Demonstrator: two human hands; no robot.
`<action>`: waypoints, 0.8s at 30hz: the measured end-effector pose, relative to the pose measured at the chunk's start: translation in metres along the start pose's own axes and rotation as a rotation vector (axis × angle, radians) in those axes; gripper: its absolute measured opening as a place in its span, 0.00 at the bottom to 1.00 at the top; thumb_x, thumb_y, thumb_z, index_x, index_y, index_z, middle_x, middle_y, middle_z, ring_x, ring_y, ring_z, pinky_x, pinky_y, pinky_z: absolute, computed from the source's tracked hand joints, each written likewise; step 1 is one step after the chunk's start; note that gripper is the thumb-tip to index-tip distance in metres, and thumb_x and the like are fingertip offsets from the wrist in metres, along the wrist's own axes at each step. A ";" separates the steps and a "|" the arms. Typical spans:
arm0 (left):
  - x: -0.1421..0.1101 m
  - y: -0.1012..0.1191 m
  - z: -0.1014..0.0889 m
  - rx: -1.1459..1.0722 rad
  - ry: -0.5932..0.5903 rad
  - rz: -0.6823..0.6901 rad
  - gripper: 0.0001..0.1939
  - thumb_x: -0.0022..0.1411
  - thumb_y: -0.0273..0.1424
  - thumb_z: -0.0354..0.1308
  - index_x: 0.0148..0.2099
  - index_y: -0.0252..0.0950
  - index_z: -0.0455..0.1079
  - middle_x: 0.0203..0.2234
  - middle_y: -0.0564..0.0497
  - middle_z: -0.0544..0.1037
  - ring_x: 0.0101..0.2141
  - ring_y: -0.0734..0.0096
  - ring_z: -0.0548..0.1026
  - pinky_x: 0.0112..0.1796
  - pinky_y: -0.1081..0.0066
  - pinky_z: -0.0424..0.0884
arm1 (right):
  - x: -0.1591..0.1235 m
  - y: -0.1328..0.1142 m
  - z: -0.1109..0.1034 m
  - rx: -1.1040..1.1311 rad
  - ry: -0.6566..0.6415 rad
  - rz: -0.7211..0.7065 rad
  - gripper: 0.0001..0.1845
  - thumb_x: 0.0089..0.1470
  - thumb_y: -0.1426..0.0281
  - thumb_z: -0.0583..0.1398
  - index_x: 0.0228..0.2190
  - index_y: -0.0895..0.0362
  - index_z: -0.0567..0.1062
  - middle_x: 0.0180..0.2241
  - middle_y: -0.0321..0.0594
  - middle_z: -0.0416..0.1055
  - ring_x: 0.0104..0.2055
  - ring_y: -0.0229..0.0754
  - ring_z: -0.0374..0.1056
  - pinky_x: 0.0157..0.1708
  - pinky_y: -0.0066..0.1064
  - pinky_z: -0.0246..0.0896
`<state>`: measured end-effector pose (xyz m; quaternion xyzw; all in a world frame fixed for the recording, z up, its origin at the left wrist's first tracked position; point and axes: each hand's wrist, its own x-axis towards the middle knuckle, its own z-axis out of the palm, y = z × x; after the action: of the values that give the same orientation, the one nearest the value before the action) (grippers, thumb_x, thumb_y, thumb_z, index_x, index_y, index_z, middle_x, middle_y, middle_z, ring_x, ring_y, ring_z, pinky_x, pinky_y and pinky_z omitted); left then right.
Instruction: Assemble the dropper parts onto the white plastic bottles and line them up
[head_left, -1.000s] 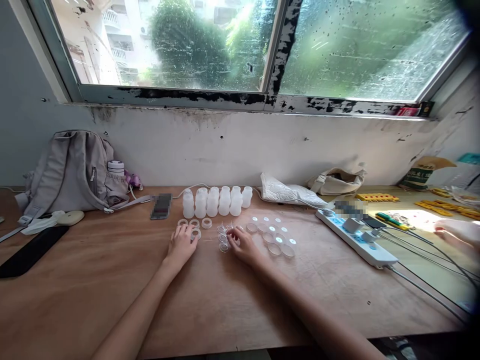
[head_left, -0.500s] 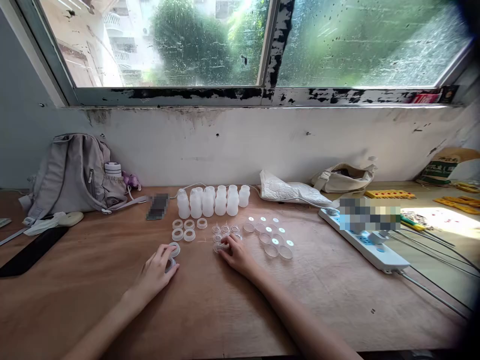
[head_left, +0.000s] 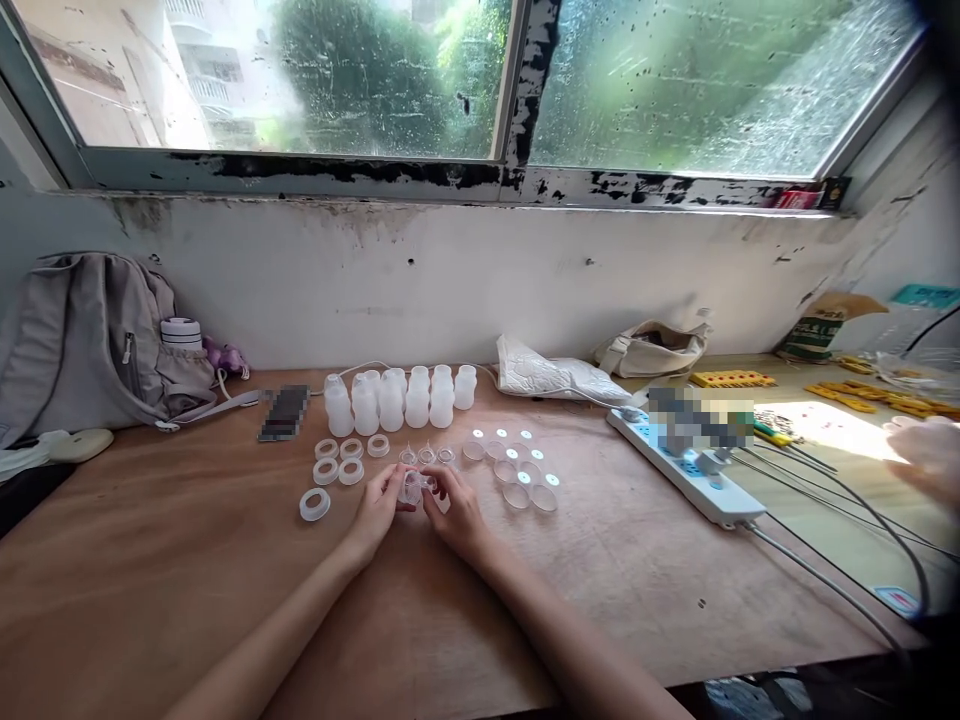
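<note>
My left hand point(head_left: 376, 508) and my right hand point(head_left: 456, 512) meet over the middle of the table, fingers closed. Between them is a clear teat point(head_left: 412, 487), pinched by my right fingers. My left fingers are around a pale screw ring, mostly hidden by the teat and fingers. Left of my hands, several white screw rings point(head_left: 325, 471) lie on the table, with one ring point(head_left: 315, 505) nearer me. Just beyond my fingers stand several clear teats point(head_left: 427, 456). To the right lie several clear round caps point(head_left: 516, 496) and small discs with white centres point(head_left: 524, 478).
Translucent white bottles point(head_left: 391, 400) stand in rows behind the rings. A phone point(head_left: 284, 413) and grey backpack point(head_left: 90, 340) are at left. A power strip point(head_left: 686, 470) with cables lies right, near a white padded packet point(head_left: 555, 378). Another person's blurred hand point(head_left: 922, 450) shows far right.
My left hand first slid rings toward me, then took one and moved right to meet my right hand. My right hand has lifted a clear teat from the group. The view has shifted.
</note>
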<state>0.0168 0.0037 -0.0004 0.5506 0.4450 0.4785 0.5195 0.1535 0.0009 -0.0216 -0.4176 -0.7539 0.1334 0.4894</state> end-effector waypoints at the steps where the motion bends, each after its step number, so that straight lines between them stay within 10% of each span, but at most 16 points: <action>1: 0.000 -0.004 0.004 -0.087 0.012 -0.048 0.21 0.57 0.45 0.44 0.40 0.33 0.66 0.32 0.48 0.72 0.32 0.69 0.71 0.29 0.71 0.69 | 0.000 -0.002 -0.001 -0.008 -0.010 -0.004 0.13 0.49 0.77 0.51 0.39 0.56 0.65 0.32 0.41 0.64 0.30 0.38 0.62 0.31 0.30 0.61; 11: -0.011 -0.005 0.002 -0.324 0.073 -0.188 0.21 0.53 0.46 0.50 0.38 0.33 0.68 0.32 0.48 0.73 0.32 0.71 0.71 0.28 0.77 0.68 | -0.004 -0.020 -0.002 0.014 -0.160 -0.100 0.22 0.47 0.79 0.51 0.46 0.55 0.61 0.37 0.43 0.66 0.38 0.42 0.62 0.39 0.34 0.60; 24: -0.011 -0.004 -0.001 -0.598 0.009 -0.297 0.15 0.57 0.39 0.51 0.40 0.33 0.67 0.33 0.47 0.73 0.31 0.71 0.72 0.28 0.73 0.71 | -0.002 -0.023 -0.002 0.106 0.041 0.098 0.11 0.50 0.76 0.52 0.37 0.55 0.65 0.33 0.40 0.63 0.27 0.35 0.62 0.29 0.29 0.62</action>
<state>0.0143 -0.0069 -0.0046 0.3006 0.3624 0.5094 0.7202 0.1435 -0.0151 -0.0077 -0.4302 -0.7144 0.1883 0.5188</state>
